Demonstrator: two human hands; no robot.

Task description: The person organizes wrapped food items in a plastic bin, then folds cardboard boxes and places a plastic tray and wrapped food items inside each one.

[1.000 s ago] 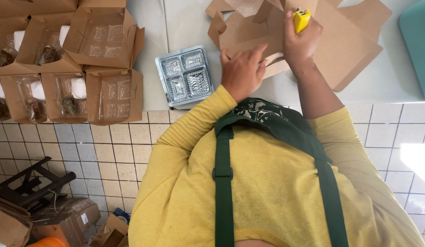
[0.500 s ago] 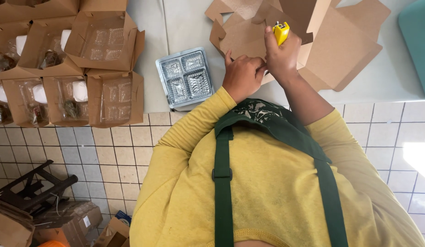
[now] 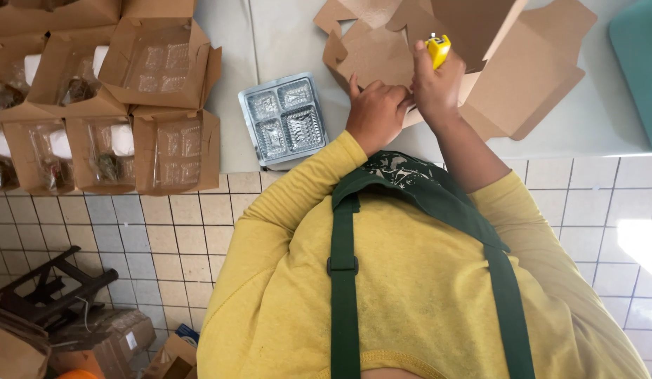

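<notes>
A flat brown cardboard box blank (image 3: pixel 371 52) lies on the pale counter in front of me. My left hand (image 3: pixel 373 114) presses on its near flap, fingers curled against the cardboard. My right hand (image 3: pixel 435 90) sits right beside it, touching it, and grips a small yellow tool (image 3: pixel 438 48) that sticks up above the fingers. A second, partly folded brown box (image 3: pixel 529 63) lies under and to the right of the blank. A clear plastic tray (image 3: pixel 284 119) with several compartments rests left of my left hand.
Several open brown boxes with clear trays inside (image 3: pixel 161 67) crowd the counter's left side. A teal container (image 3: pixel 638 63) stands at the right edge. The counter front is tiled (image 3: pixel 185 210). Cardboard boxes and a dark frame (image 3: pixel 52 295) are on the floor at lower left.
My right hand has come down and to the left with the yellow tool until it meets my left hand. My left hand stayed on the cardboard flap.
</notes>
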